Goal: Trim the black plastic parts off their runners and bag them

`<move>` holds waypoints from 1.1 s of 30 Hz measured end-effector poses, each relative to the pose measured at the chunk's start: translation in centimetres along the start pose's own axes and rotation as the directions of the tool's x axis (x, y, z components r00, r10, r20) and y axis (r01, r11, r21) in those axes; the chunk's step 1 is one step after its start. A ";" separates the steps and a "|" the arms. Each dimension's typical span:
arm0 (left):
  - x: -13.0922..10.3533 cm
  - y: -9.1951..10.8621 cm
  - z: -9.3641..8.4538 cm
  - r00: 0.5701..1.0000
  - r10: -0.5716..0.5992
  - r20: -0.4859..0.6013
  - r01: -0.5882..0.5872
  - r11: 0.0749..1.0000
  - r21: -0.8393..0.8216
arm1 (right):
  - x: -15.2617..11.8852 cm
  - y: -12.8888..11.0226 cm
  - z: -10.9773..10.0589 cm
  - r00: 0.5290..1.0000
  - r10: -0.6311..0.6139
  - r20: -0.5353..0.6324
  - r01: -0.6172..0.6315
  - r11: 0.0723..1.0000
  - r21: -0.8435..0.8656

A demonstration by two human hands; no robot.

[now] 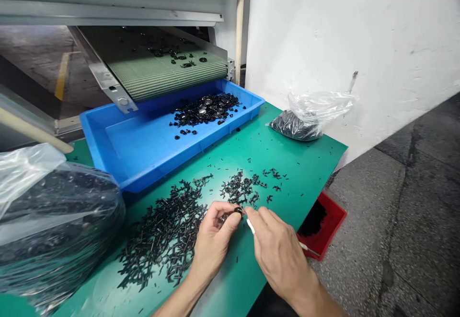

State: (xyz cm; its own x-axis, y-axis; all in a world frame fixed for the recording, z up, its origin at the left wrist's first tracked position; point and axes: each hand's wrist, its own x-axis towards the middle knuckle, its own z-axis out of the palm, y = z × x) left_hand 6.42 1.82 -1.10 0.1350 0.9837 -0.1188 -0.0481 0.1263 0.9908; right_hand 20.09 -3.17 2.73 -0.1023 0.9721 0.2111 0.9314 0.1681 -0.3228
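My left hand (216,233) pinches a small black part (237,210) between thumb and fingertips, over the green table (237,288). Close against it on the right, my right hand (275,245) is closed on a thin tool with a white section (250,226), whose tip meets the black part. Left of my left hand spreads a large heap of black branched parts (158,235). A smaller cluster of black parts (239,187) lies just beyond my hands, with small scraps scattered around it.
Under a green conveyor belt (165,79), a blue tray (140,146) holds round black pieces. Filled plastic bags stand at left (57,226) and back right (300,123). A red bin (328,233) sits below the table's right edge, beside a white panel (341,29).
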 end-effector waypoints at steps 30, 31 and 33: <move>0.5 1.5 -0.1 0.976 -0.216 0.006 0.208 0.931 -0.302 | 4.4 5.1 0.4 0.959 0.217 0.185 -0.243 0.961 0.135; 0.6 2.0 0.0 0.974 -0.227 0.011 0.217 0.914 -0.343 | 4.7 5.5 0.3 0.957 0.252 0.143 -0.265 0.960 0.086; 0.7 3.1 0.0 0.970 -0.240 0.036 0.234 0.888 -0.396 | 5.5 6.3 0.1 0.946 0.319 0.059 -0.319 0.948 -0.013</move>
State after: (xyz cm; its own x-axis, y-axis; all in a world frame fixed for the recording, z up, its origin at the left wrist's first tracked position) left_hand 6.40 2.85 1.87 0.1777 0.9196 -0.3504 -0.4032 0.3928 0.8265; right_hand 25.41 3.23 1.77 0.1802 0.9827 0.0421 0.9198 -0.1532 -0.3613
